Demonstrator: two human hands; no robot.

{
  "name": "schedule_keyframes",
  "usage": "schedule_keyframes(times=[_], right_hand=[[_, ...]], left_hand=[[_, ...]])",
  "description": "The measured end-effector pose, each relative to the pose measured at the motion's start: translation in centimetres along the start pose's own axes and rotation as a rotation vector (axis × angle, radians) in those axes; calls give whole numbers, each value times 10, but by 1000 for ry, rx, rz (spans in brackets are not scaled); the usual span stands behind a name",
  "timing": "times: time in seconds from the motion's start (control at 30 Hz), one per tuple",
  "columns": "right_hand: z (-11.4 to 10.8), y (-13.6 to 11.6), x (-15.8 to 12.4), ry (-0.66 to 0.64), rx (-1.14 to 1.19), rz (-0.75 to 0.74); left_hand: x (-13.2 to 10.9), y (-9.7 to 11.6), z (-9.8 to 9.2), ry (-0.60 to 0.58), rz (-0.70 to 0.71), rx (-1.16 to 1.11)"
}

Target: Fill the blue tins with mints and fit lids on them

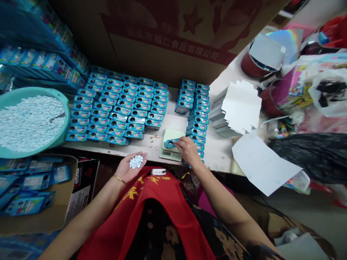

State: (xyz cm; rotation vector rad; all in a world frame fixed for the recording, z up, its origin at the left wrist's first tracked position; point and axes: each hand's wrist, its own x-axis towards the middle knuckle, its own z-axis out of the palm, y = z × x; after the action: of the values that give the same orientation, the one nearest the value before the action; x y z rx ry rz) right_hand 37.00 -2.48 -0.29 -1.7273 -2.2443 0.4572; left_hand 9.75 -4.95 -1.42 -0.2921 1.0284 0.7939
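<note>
My left hand (128,169) is palm up at the table's front edge, cupping a small heap of pale blue and white candies (136,161). To its right, my right hand (187,150) pinches the end of a small blue candy box (170,143). That box is over a pale green digital scale (167,153); whether it rests on the scale I cannot tell. Close by my right hand runs a column of blue candy boxes (200,120) with dark round openings on top. Several more rows of such boxes (119,117) stand behind my left hand.
A turquoise basin (61,97) heaped with candies sits at the left. Below it, a cardboard carton (58,216) holds flat blue boxes. A large cardboard box (162,21) walls off the back. White folded cartons (241,104) and a loose white sheet (264,162) lie to the right.
</note>
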Motion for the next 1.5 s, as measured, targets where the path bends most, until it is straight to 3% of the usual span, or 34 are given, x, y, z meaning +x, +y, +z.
schedule_keyframes(times=[0.1, 0.17, 0.33, 0.47, 0.7, 1.0, 1.13, 1.33, 1.5], right_hand=[[-4, -8, -1, 36, 61, 2], [-5, -26, -4, 34, 135, -41], [10, -94, -12, -170, 117, -271], [21, -117, -13, -284, -35, -344], [12, -115, -15, -338, -89, -477], [17, -107, -25, -326, -63, -497], [24, -101, -27, -322, -16, -419], [18, -80, -20, -231, 28, -331], [10, -52, -5, -32, 283, -172]], left_hand=[[0, -2, 4, -10, -18, -1], [1, -5, 10, -33, -40, 8], [4, -17, 20, -118, -96, 23], [4, -22, 14, -68, -117, 24], [1, -26, 9, -84, -196, 50], [1, -29, 15, -82, -238, 62], [4, -32, 16, -100, -213, 73], [8, -31, 40, -143, -150, 84], [21, -31, 65, -179, -89, 74]])
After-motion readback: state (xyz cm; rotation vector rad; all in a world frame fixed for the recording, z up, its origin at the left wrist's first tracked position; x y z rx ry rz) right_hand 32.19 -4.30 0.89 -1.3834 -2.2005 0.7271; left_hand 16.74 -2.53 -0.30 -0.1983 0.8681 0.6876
